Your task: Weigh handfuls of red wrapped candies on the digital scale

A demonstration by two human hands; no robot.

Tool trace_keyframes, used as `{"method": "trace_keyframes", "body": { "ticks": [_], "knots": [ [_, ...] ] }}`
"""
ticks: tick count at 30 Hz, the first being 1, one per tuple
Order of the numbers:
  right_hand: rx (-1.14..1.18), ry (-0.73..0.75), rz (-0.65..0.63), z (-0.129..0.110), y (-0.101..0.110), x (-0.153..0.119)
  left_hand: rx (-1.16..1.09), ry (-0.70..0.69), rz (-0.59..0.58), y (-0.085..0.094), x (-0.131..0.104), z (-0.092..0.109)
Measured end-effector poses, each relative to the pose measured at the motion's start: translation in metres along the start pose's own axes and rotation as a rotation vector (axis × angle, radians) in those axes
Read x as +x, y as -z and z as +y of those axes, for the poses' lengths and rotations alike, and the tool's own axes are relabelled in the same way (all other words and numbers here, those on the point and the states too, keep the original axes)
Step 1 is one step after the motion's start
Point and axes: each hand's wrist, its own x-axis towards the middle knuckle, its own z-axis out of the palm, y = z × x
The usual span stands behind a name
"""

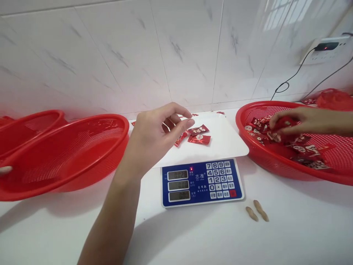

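Observation:
My left hand (154,136) hovers over the white pan (220,147) of a digital scale, its fingers bent. The thumb and index finger are a little apart with nothing visible between them. Several red wrapped candies (199,139) lie on the pan beside the fingertips; part of the pile is hidden behind the hand. My right hand (303,121) reaches into the right red basket (275,173), its fingers closed around red wrapped candies (287,123). More candies (306,149) lie below it. The scale's blue keypad panel (204,184) faces me, with lit digits partly readable.
Two peanuts (256,210) lie in front of the scale. On the left stand red mesh baskets (91,184); another person's fingertip (5,170) shows at the left edge. A wall socket (322,51) with a black cable is at right. A tiled wall (138,55) closes off the back.

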Motion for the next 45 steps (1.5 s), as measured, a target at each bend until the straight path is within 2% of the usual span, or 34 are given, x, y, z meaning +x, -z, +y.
{"method": "trace_keyframes", "body": {
  "ticks": [4, 7, 10, 13, 15, 18, 20, 23, 27, 29, 32, 34, 36, 41, 45],
  "knots": [
    [0.359, 0.041, -0.102, -0.058, -0.056, 0.001, -0.194, 0.069, -0.119, -0.012, 0.002, -0.002],
    [0.669, 0.088, -0.201, -0.084, -0.089, 0.005, -0.347, 0.1, -0.261, -0.024, 0.004, -0.007],
    [0.952, 0.105, -0.282, -0.093, -0.102, 0.014, -0.318, 0.138, -0.215, -0.029, 0.007, -0.014],
    [1.037, 0.036, -0.342, -0.091, -0.107, 0.02, -0.173, 0.138, -0.166, -0.025, 0.01, -0.021],
    [0.992, 0.032, -0.356, -0.087, -0.109, 0.021, -0.119, 0.109, -0.222, -0.02, 0.011, -0.026],
    [0.905, 0.103, -0.35, -0.08, -0.11, 0.02, -0.116, 0.077, -0.306, -0.017, 0.013, -0.03],
    [0.889, 0.091, -0.382, -0.076, -0.111, 0.02, -0.097, 0.071, -0.304, -0.017, 0.014, -0.032],
    [0.95, -0.042, -0.406, -0.072, -0.111, 0.023, -0.041, 0.074, -0.22, -0.019, 0.015, -0.032],
    [1.068, -0.185, -0.348, -0.071, -0.109, 0.026, -0.06, 0.053, -0.029, -0.02, 0.014, -0.029],
    [1.073, -0.206, -0.313, -0.073, -0.107, 0.026, -0.075, -0.053, 0.045, -0.021, 0.012, -0.028],
    [1.015, -0.17, -0.353, -0.077, -0.104, 0.023, 0.04, -0.355, 0.1, -0.022, 0.011, -0.029],
    [0.972, -0.128, -0.415, -0.08, -0.103, 0.021, 0.165, -0.532, 0.102, -0.022, 0.012, -0.031],
    [0.951, -0.097, -0.432, -0.081, -0.104, 0.019, 0.236, -0.63, 0.086, -0.021, 0.013, -0.034],
    [0.894, 0.038, -0.292, -0.08, -0.109, 0.019, 0.305, -0.687, 0.07, -0.023, 0.015, -0.039],
    [0.817, 0.064, -0.271, -0.078, -0.111, 0.02, 0.337, -0.665, 0.064, -0.026, 0.014, -0.039]
  ]
}}
